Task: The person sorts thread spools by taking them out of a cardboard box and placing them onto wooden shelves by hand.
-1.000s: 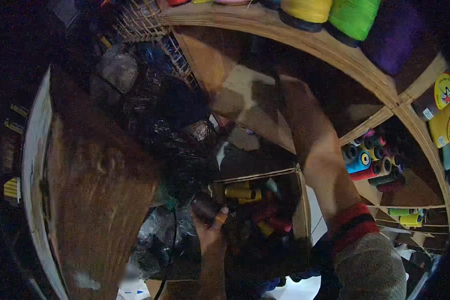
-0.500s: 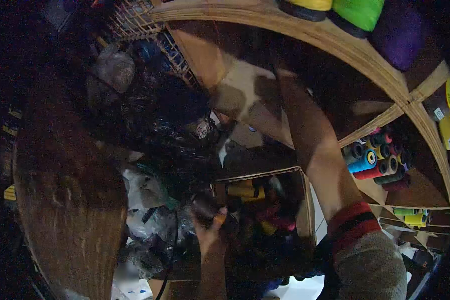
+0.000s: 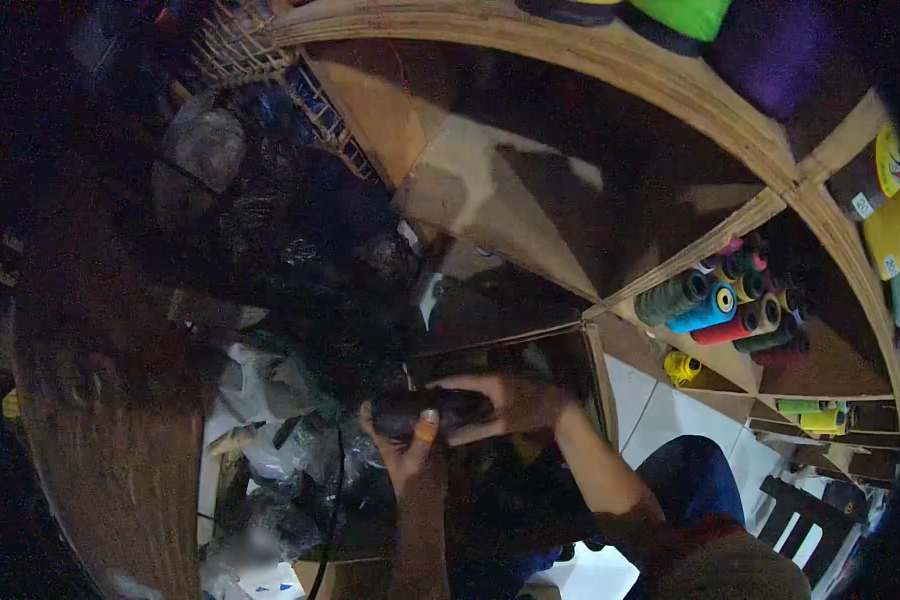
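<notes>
Low in the middle, my left hand (image 3: 410, 462) is closed round a dark thread spool (image 3: 398, 413). My right hand (image 3: 515, 405) has its fingers wrapped round the right part of the dark bundle, which looks like a second dark spool (image 3: 462, 405) end to end with the first. Deep shadow hides where one stops and the other starts. Both hands are above an open box (image 3: 598, 375), whose contents are mostly dark and covered by my arms.
Colored thread spools (image 3: 710, 308) lie in a wooden shelf compartment (image 3: 790, 190) on the right. One yellow spool (image 3: 682, 368) sits apart below them. Crumpled clear plastic bags (image 3: 280, 450) and a black cable (image 3: 338, 500) are left of my hands. A brown wooden panel (image 3: 120, 450) stands far left.
My right hand has come down from the upper shelf compartment to the dark spools beside my left hand. The left hand stays closed on its spool. The view has shifted slightly.
</notes>
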### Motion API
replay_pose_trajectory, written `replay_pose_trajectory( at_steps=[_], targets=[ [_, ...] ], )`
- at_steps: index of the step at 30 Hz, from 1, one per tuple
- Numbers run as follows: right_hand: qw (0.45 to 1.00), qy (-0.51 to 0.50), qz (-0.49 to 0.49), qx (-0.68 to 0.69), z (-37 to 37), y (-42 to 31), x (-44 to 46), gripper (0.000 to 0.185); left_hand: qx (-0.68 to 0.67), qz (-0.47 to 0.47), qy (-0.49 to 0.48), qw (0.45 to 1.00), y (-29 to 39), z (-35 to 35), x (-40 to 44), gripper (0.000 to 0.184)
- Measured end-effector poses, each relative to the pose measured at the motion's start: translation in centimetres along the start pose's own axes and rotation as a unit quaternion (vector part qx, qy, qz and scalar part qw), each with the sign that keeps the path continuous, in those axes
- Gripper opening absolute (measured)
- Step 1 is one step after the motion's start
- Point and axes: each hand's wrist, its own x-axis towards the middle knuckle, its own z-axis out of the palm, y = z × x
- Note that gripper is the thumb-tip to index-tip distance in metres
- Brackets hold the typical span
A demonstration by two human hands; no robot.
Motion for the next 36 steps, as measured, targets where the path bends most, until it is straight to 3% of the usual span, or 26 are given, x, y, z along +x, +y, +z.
replay_pose_trajectory(
  at_steps=[3,6,7,8,9,11,14,16,19,22,23,26,29,36],
  targets=[
    [0.986,0.063,0.098,-0.117,2.3,0.8,-1.5,0.063,0.129,0.007,-0.110,0.986,-0.9,-2.2,0.9,0.068],
    [0.972,0.116,0.205,0.015,-0.6,0.1,-1.3,0.067,0.131,0.015,-0.117,0.984,-1.8,-2.1,0.9,0.076],
    [0.934,0.224,0.219,0.172,-1.6,-0.4,-0.9,0.063,0.021,0.040,-0.160,0.986,-2.8,-1.5,1.3,0.082],
    [0.865,0.336,0.198,0.317,-2.6,-1.0,-0.5,0.061,0.006,0.032,-0.159,0.987,-3.0,-1.5,1.4,0.083],
    [0.784,0.450,0.121,0.411,-3.3,0.2,0.3,0.056,-0.011,0.023,-0.157,0.987,-3.2,-1.5,1.3,0.085],
    [0.734,0.610,0.047,0.295,-6.6,0.2,2.7,0.047,0.001,0.019,-0.151,0.988,-3.4,-1.4,1.1,0.087],
    [0.670,0.608,-0.121,0.408,-13.5,0.2,7.4,0.035,0.055,0.024,-0.135,0.989,-2.9,-1.4,0.8,0.089],
    [0.660,0.634,-0.123,0.384,-17.7,2.1,10.0,0.035,0.049,0.010,-0.122,0.991,-2.2,-1.0,0.6,0.091],
    [0.657,0.671,-0.105,0.327,-21.5,4.6,12.0,0.034,0.130,0.096,-0.153,0.975,-2.3,-1.6,0.8,0.093],
    [0.660,0.699,-0.080,0.262,-23.5,6.0,12.4,0.034,0.010,0.008,-0.112,0.994,-1.1,-1.5,0.6,0.094],
    [0.661,0.706,-0.070,0.243,-23.9,6.3,12.4,0.033,0.077,0.091,-0.140,0.983,-2.1,-2.4,0.9,0.096],
    [0.671,0.711,-0.053,0.203,-23.9,6.7,12.2,0.033,-0.015,-0.032,-0.076,0.996,-0.4,-1.4,0.6,0.097],
    [0.680,0.712,-0.040,0.168,-23.7,6.9,12.1,0.032,0.119,0.078,-0.136,0.980,-1.5,-2.3,0.8,0.096],
    [0.698,0.710,-0.007,0.093,-24.3,8.0,11.6,0.030,0.089,0.073,-0.142,0.983,-2.0,-2.5,0.8,0.092]
  ],
)
